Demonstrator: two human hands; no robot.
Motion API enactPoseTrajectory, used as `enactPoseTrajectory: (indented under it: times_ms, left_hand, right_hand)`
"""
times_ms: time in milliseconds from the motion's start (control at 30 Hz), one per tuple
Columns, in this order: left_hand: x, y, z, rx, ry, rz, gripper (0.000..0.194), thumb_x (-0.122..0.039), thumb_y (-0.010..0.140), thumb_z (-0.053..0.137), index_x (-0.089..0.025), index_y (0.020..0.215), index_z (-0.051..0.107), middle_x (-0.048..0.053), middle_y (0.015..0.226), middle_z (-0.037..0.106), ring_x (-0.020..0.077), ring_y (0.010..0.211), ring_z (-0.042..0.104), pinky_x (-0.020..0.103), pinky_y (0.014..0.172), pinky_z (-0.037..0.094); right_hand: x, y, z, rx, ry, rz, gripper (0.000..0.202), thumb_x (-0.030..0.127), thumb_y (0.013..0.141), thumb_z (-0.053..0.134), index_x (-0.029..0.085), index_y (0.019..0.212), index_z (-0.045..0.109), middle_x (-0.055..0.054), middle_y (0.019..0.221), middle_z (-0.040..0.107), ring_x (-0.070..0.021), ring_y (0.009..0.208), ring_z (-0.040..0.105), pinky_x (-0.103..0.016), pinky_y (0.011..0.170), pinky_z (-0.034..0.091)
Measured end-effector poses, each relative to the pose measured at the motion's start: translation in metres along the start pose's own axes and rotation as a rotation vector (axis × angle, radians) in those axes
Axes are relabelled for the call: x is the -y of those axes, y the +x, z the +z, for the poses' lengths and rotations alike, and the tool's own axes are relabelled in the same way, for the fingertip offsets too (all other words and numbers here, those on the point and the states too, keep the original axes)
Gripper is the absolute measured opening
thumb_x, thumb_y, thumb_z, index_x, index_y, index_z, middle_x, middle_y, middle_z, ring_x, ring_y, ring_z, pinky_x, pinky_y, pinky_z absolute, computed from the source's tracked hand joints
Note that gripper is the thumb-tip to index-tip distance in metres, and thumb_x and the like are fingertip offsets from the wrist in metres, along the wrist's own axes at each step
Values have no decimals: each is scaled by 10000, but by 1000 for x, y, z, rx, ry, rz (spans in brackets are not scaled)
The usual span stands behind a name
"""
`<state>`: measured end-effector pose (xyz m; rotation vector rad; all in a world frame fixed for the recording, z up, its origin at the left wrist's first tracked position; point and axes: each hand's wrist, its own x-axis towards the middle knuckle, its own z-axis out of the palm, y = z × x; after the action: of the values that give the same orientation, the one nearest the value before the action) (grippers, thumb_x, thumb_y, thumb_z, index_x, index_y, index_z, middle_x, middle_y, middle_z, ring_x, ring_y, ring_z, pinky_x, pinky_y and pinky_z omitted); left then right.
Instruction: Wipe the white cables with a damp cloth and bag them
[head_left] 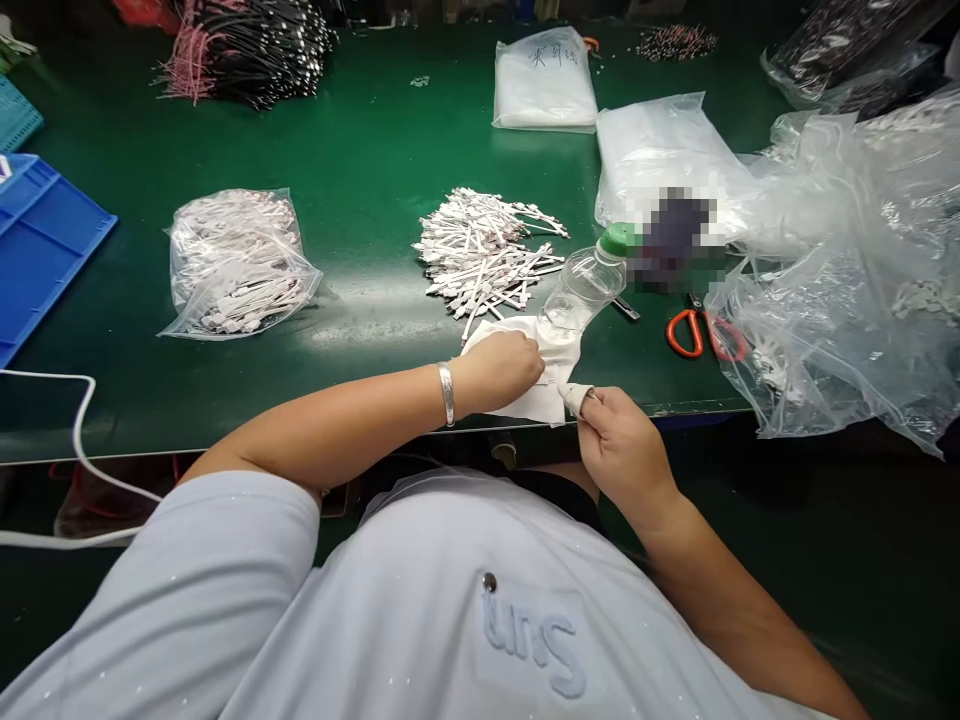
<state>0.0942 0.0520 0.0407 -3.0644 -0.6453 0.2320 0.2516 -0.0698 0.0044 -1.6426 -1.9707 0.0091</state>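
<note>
My left hand (504, 372), with a silver bracelet at the wrist, is closed and rests over a white sheet (536, 405) at the table's front edge. What its fingers hold, if anything, is hidden. Just right of the sheet, my right hand (626, 440) is closed too, a pale wrap on one digit and its tip pointing at the left hand. Anything between those fingers is too small to name. A clear bottle (581, 290) with a green cap leans tilted over the sheet's back part. Behind the left hand lies a loose pile of short white cables (487, 250).
A clear bag of white cables (236, 260) lies left. Orange-handled scissors (686, 333) and crumpled plastic bags (847, 300) are at right. Flat plastic bags (544, 80) and black-and-pink cables (255, 50) lie farther back. A blue crate (45, 240) stands at far left.
</note>
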Motion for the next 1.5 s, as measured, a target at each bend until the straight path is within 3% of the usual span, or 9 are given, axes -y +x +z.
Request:
enactPoseTrajectory:
  times_ms: [167, 267, 400, 500, 600, 733, 1000, 1167, 1500]
  left_hand:
    - [11, -3, 6, -63, 3, -66, 227, -52, 839, 439, -105, 908, 649, 134, 879, 630, 232, 841, 602, 302, 626, 393]
    - [12, -18, -7, -127, 20, -131, 195, -34, 806, 468, -118, 857, 636, 111, 826, 620, 224, 802, 595, 301, 624, 402]
    - [5, -54, -28, -465, -63, -205, 184, -63, 859, 436, -138, 869, 604, 82, 848, 639, 186, 810, 591, 297, 713, 447]
    - [-4, -78, -15, -723, -314, -117, 135, -125, 904, 452, -157, 884, 581, 66, 916, 673, 149, 874, 603, 270, 790, 468]
    - [-11, -90, 21, -665, -455, -59, 160, -130, 915, 447, -176, 869, 593, 51, 916, 698, 130, 845, 610, 260, 768, 473]
    - [-15, -99, 56, -522, -470, -131, 164, -179, 912, 489, -198, 962, 644, 55, 1051, 695, 175, 971, 589, 344, 867, 438]
    - [-28, -100, 60, -645, -432, -364, 135, -250, 898, 542, -184, 892, 659, 41, 868, 663, 145, 779, 532, 301, 721, 405]
    - [-31, -95, 64, -604, -398, -353, 174, -239, 906, 515, -171, 823, 651, 43, 835, 640, 147, 752, 488, 299, 700, 392]
    - [-29, -94, 62, -574, -427, -359, 211, -246, 912, 501, -167, 784, 649, 45, 825, 635, 145, 738, 471, 303, 700, 383]
  right_hand:
    - [0, -7, 1, 14, 9, -16, 256, 121, 890, 427, 149, 893, 682, -56, 779, 576, -146, 697, 526, -242, 605, 408]
    - [-3, -7, -1, 6, 2, -26, 256, 111, 878, 430, 142, 881, 684, -58, 768, 570, -150, 683, 527, -247, 587, 411]
    - [-7, -6, -7, -67, 51, -18, 231, 103, 862, 467, 146, 920, 687, -55, 784, 577, -149, 701, 548, -248, 617, 438]
    - [-9, -5, -12, -158, 89, 1, 249, 100, 855, 503, 165, 1019, 679, -54, 831, 596, -148, 748, 575, -249, 667, 460]
    - [-10, -4, -10, -189, 101, -2, 257, 97, 853, 513, 174, 1035, 677, -54, 854, 605, -148, 776, 583, -248, 682, 463]
    - [-9, -1, -3, -47, 92, -46, 236, 103, 866, 468, 160, 899, 695, -59, 822, 597, -148, 736, 558, -248, 634, 436]
    - [21, 19, 12, 147, -89, -264, 314, 70, 855, 408, 169, 899, 703, -71, 775, 580, -174, 717, 466, -281, 631, 343]
    - [39, 25, 30, 242, -179, -426, 297, 65, 842, 423, 167, 933, 688, -65, 723, 543, -183, 674, 397, -299, 605, 271]
    - [20, 31, 24, 276, -306, -257, 290, 54, 817, 415, 159, 864, 681, -84, 742, 524, -184, 666, 364, -319, 592, 216]
